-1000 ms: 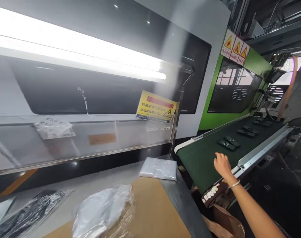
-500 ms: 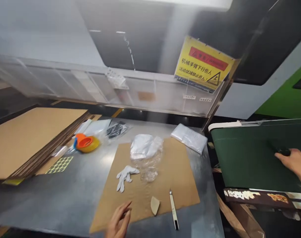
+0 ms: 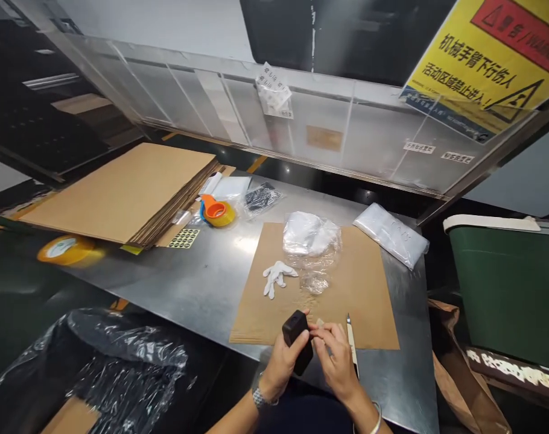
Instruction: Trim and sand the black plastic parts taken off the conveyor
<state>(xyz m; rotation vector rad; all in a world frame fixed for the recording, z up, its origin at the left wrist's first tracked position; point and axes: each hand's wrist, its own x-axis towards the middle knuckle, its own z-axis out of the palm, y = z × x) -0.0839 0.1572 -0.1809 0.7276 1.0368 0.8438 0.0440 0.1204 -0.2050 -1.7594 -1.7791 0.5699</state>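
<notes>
My left hand (image 3: pixel 281 361) is wrapped round a black rectangular block-shaped object (image 3: pixel 294 326), held tilted above the front edge of the table. Close against the object's right side is my right hand (image 3: pixel 335 358), its thumb and fingertips pinched together; what they grip, if anything, is too small to make out. A pale-handled craft knife (image 3: pixel 350 337) lies just right of that hand. Behind the fingers a bit of a pale wedge-shaped piece (image 3: pixel 320 322) shows. Beyond them a white glove (image 3: pixel 278 277) rests on the cardboard sheet (image 3: pixel 369 301).
Clear plastic bags (image 3: pixel 310 235) lie on the cardboard, and a white wrapped packet (image 3: pixel 392 235) is behind right. Stacked cardboard (image 3: pixel 120 187), a tape dispenser (image 3: pixel 218 212) and a sticker sheet (image 3: pixel 184 238) are at left. A green conveyor (image 3: pixel 505 289) stands right; a black-lined bin (image 3: pixel 134 367) front left.
My right hand has come from the conveyor at the right to in front of my body. The black object is now in my left hand, which was empty and open. The view has swung left.
</notes>
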